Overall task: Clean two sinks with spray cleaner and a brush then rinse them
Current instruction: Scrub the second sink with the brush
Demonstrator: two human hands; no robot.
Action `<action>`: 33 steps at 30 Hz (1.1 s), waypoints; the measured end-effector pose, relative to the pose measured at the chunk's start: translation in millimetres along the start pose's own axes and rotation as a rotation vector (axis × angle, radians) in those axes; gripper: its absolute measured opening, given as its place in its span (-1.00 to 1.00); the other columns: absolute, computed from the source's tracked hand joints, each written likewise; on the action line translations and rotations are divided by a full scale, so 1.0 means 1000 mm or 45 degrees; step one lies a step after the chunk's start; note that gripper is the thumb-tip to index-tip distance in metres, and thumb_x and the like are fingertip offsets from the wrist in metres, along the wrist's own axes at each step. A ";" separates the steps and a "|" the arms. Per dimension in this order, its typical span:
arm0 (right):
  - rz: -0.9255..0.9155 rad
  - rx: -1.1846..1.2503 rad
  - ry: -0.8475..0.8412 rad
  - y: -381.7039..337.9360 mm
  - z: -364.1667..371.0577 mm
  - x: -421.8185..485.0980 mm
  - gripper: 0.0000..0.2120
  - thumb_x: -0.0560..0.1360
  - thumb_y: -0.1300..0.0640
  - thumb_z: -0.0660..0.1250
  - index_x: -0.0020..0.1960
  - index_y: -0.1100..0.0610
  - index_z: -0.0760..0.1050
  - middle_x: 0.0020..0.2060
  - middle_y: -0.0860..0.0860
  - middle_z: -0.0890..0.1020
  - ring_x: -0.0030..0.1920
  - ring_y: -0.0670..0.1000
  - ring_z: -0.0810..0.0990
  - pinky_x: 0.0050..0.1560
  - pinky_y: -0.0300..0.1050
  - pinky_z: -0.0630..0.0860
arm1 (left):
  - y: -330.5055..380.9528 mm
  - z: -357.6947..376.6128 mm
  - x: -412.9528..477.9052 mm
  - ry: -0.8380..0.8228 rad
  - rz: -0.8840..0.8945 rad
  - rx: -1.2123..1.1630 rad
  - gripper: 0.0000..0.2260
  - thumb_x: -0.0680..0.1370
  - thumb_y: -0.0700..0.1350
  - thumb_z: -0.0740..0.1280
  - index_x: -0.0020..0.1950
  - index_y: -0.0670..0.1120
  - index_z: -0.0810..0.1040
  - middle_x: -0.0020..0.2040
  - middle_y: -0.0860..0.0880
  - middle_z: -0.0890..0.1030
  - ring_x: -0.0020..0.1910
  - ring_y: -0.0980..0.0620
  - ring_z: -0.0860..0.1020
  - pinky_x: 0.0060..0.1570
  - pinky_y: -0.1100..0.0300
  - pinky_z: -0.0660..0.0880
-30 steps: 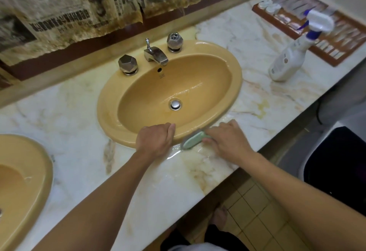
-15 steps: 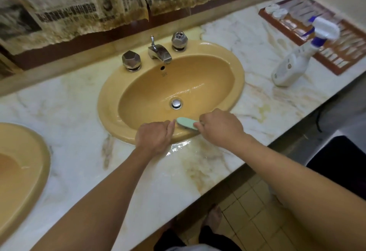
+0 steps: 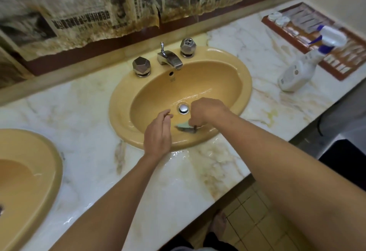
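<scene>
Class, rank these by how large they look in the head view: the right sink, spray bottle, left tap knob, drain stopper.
Largest to smallest:
1. right sink
2. spray bottle
3. left tap knob
4. drain stopper

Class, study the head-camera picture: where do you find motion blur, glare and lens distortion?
Head view: the brush in the right hand is smeared by motion; glare glints on the wet counter beside the sink and on the drain stopper; the wide lens makes the spray bottle lean toward the corner.

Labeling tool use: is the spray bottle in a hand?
No, the spray bottle sits on the counter; the right hand grips the brush.
</scene>
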State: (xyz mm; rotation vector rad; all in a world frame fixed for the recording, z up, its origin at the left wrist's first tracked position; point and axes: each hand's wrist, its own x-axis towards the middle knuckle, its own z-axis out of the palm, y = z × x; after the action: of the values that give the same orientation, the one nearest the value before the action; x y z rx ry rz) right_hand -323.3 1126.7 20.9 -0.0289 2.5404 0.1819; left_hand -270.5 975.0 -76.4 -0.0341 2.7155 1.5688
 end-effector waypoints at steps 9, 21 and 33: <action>-0.264 0.216 -0.126 -0.041 0.006 0.017 -0.80 0.47 -0.03 0.35 -0.19 0.07 0.65 -0.16 0.04 0.57 -0.15 0.08 0.56 -0.31 -0.15 0.38 | -0.030 -0.029 0.017 0.091 0.006 0.148 -0.53 0.65 0.07 -0.03 0.37 -0.08 0.51 0.21 0.02 0.66 0.20 -0.01 0.56 0.07 0.21 0.35; -0.201 0.187 0.310 0.119 0.093 -0.042 -0.75 0.55 -0.25 0.27 -0.07 -0.08 0.52 -0.19 -0.10 0.63 -0.10 0.02 0.58 -0.15 -0.09 0.21 | 0.017 0.031 -0.004 -0.462 0.225 0.966 -0.62 0.72 0.08 -0.12 -0.11 0.05 0.40 -0.12 -0.01 0.62 -0.06 -0.10 0.56 0.08 0.04 0.35; -0.192 0.205 0.711 0.213 0.119 0.010 -0.77 0.60 -0.11 0.24 0.02 -0.04 0.61 -0.27 -0.04 0.65 -0.19 0.07 0.58 0.01 0.00 0.28 | 0.055 0.099 0.006 -0.341 -0.078 0.946 -0.54 0.68 0.15 -0.16 -0.09 0.03 0.46 -0.23 -0.02 0.60 -0.13 -0.13 0.55 0.11 -0.02 0.37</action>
State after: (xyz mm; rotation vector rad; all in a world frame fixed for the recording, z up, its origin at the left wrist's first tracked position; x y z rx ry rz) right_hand -278.1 1353.9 -56.3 -0.2369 3.0838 -0.1091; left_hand -278.3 1088.7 -78.2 0.0879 2.8381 0.4331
